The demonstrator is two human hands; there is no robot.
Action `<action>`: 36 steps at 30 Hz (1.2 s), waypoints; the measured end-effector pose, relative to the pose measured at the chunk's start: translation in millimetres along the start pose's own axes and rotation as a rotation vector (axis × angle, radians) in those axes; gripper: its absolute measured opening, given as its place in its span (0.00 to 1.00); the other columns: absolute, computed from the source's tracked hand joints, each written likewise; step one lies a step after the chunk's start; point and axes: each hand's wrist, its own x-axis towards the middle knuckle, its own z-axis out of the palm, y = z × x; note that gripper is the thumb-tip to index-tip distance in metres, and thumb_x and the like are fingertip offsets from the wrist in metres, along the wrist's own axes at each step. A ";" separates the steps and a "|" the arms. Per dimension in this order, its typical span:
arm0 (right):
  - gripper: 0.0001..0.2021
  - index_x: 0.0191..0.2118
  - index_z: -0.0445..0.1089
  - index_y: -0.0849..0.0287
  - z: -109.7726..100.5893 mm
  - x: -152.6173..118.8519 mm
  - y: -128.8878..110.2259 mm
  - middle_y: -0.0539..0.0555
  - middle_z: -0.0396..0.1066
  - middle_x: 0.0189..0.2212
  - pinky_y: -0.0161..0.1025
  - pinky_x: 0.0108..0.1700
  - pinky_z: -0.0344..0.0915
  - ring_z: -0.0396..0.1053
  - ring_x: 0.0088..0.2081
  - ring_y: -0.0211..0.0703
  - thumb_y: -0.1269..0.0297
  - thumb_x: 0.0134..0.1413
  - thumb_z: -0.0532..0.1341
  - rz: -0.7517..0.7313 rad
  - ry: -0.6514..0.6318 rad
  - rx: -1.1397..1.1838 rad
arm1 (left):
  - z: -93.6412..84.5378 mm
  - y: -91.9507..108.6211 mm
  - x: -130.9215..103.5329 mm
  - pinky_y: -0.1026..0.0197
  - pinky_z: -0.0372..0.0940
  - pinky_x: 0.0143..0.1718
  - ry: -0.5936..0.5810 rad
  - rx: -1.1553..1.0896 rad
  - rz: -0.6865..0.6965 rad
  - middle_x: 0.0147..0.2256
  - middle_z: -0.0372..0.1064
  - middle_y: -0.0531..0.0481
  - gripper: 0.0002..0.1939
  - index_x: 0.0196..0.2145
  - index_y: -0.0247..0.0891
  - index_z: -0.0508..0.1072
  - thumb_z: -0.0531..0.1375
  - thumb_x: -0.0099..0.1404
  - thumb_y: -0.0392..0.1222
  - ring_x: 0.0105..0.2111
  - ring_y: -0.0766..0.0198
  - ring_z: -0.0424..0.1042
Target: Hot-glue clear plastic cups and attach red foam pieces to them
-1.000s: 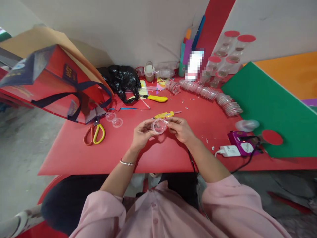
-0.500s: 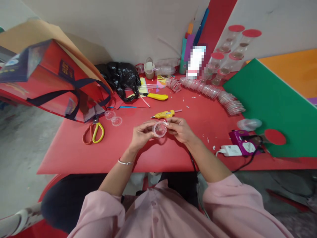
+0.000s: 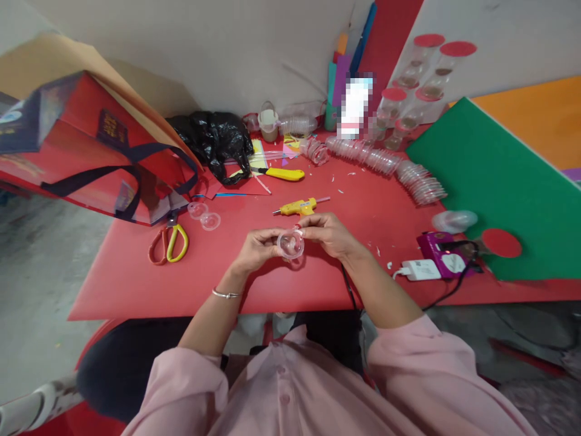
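Observation:
Between my hands is a small clear plastic cup, its round rim turned toward the camera. My left hand pinches the cup's left side. On the other side, my right hand has its fingers closed at the cup's upper right edge, with something small and pale red at the fingertips. A yellow glue gun lies just beyond both hands. Two clear round plastic pieces and scissors with red and yellow handles rest to the left.
Rows of nested clear cups curve across the back of the red table. Behind the glue gun lies a yellow cutter. A purple box with a white charger sits right, beside a green board. A red bag stands left.
The view has shifted slightly. The cup has tilted a little between my hands, and its rim now faces the camera more. Both hands still hold it.

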 end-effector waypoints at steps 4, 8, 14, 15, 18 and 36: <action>0.10 0.29 0.80 0.56 0.7 1.3 4.2 0.50 0.75 0.26 0.39 0.34 0.65 0.68 0.28 0.39 0.60 0.39 0.76 -0.004 -0.001 0.010 | -2.9 -3.0 2.4 0.54 0.76 0.41 -0.010 0.002 -0.012 0.40 0.81 0.40 0.22 0.42 0.35 0.83 0.77 0.49 0.42 0.36 0.55 0.80; 0.11 0.29 0.79 0.56 5.4 1.7 3.4 0.49 0.73 0.25 0.37 0.30 0.60 0.64 0.26 0.36 0.59 0.38 0.76 -0.020 0.071 0.039 | 3.8 -3.3 2.7 0.53 0.77 0.40 -0.072 -0.018 -0.063 0.39 0.81 0.41 0.22 0.43 0.35 0.83 0.77 0.50 0.42 0.35 0.55 0.80; 0.13 0.31 0.79 0.54 7.0 4.3 -2.2 0.47 0.71 0.25 0.35 0.24 0.43 0.48 0.21 0.30 0.55 0.38 0.76 -0.082 0.199 0.085 | 6.4 -2.4 2.6 0.55 0.77 0.36 -0.094 -0.147 -0.077 0.42 0.80 0.39 0.24 0.48 0.35 0.81 0.76 0.53 0.42 0.37 0.54 0.80; 0.14 0.31 0.79 0.53 6.1 5.0 -2.2 0.48 0.72 0.26 0.35 0.24 0.43 0.49 0.21 0.31 0.54 0.39 0.76 -0.101 0.206 0.078 | 3.6 -2.2 3.4 0.57 0.77 0.34 -0.037 -0.168 -0.042 0.45 0.79 0.39 0.26 0.50 0.37 0.80 0.76 0.53 0.41 0.38 0.55 0.80; 0.15 0.33 0.80 0.53 2.8 7.1 -0.3 0.49 0.75 0.31 0.35 0.24 0.44 0.52 0.23 0.31 0.52 0.40 0.76 -0.129 0.224 0.040 | -5.4 -1.9 6.2 0.62 0.76 0.29 0.059 -0.227 0.028 0.51 0.76 0.41 0.34 0.56 0.45 0.75 0.76 0.52 0.38 0.39 0.57 0.79; 0.21 0.36 0.75 0.55 6.6 6.8 -1.8 0.47 0.72 0.28 0.34 0.21 0.41 0.49 0.20 0.29 0.49 0.39 0.76 -0.105 0.213 0.023 | -9.3 -2.0 9.0 0.67 0.72 0.27 0.190 -0.221 0.123 0.40 0.77 0.51 0.27 0.43 0.41 0.70 0.77 0.48 0.34 0.29 0.68 0.75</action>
